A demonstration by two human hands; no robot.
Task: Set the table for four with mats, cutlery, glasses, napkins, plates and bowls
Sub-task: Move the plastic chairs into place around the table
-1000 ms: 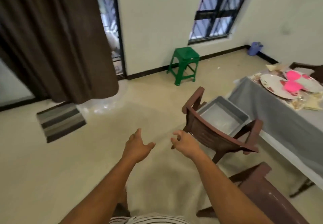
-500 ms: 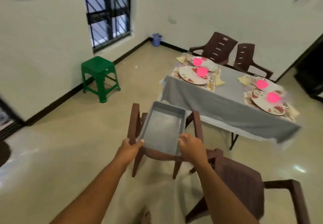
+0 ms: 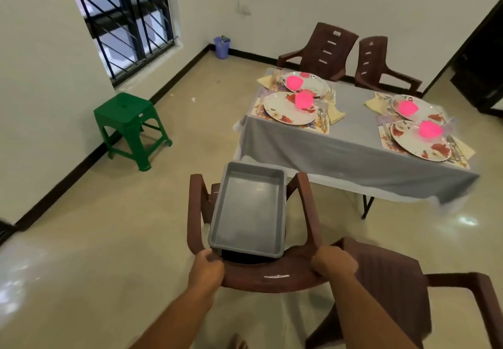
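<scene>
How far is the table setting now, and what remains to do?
Mostly done: four plates with pink bowls sit on mats on the table, with napkins, cutlery and at least one glass. Left hand and right hand grip a chair bearing an empty grey tray. Probably only chairs remain.

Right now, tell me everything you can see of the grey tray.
The tray is a shallow grey rectangle, plastic by its look, with a raised rim and rounded corners, and nothing in it. It lies across the seat of the brown chair between the armrests, its near end over the dark seat back. The left hand and right hand grip the chair back, not clearly the tray. The set table stands beyond.
</scene>
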